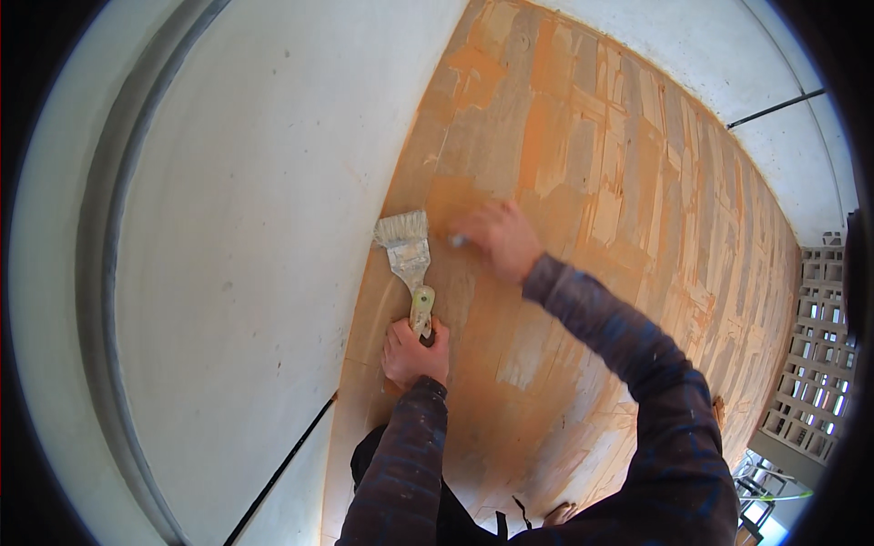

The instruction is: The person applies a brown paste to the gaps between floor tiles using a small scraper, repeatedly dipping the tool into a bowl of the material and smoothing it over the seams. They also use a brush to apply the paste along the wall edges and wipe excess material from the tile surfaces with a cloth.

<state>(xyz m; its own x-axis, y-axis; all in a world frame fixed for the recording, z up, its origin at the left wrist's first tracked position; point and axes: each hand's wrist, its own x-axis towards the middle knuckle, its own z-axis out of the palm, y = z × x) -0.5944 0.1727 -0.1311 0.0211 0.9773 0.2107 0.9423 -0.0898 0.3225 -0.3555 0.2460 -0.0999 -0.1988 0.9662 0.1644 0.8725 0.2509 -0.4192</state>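
Note:
In my left hand (416, 353) is a flat paintbrush (407, 250), gripped by the end of its pale, stained handle. Its wide whitish bristles point away from me, beside the white wall on the left. My right hand (499, 238) is ahead and to the right of the brush, over the wood-plank surface (492, 337). Its fingers are closed and blurred by motion, with a small pale bit showing at the fingertips; what that is I cannot make out. Orange-brown patches and streaks cover much of the planks around both hands.
A smooth white wall (246, 200) borders the planks on the left, with a dark gap (282, 464) in it near me. Another white surface (665, 45) lies along the far right edge. At the right stand openwork blocks (813, 350); metal-framed furniture (760, 482) is below them.

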